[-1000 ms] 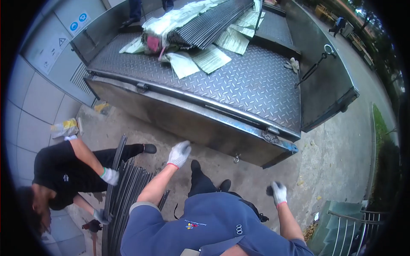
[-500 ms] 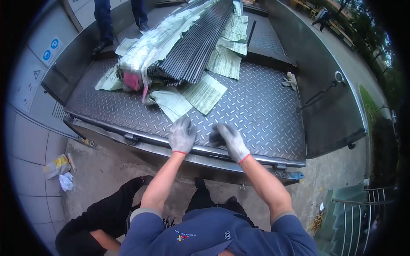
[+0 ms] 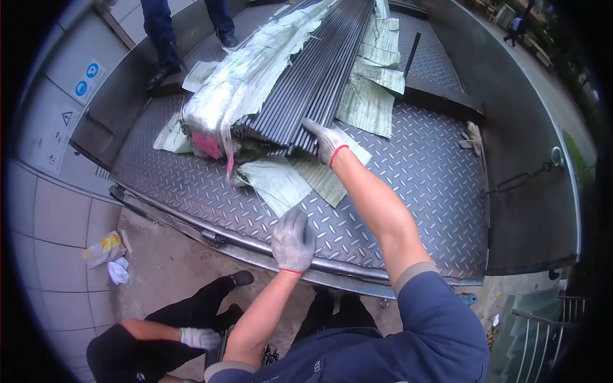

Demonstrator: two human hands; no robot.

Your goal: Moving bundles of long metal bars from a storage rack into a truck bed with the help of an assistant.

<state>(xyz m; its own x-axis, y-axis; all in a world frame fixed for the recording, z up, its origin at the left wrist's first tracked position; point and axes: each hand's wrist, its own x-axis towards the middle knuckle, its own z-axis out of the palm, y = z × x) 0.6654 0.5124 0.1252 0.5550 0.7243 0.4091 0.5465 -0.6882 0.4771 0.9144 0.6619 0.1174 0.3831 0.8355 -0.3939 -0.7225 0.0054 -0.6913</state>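
The gloved left hand (image 3: pixel 294 242) was at the truck bed's (image 3: pixel 440 185) near edge. The gloved right hand (image 3: pixel 325 142) reached farther in, its arm (image 3: pixel 386 214) extended.

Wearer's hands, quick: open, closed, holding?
Left hand: at the edge of the truck bed; open or closed unclear.
Right hand: on the dark rods; whether gripping can't be told.

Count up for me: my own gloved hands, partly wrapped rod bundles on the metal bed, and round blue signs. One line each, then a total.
Your gloved hands, left hand and right hand: 2
Partly wrapped rod bundle: 1
Round blue signs: 2
Total: 5
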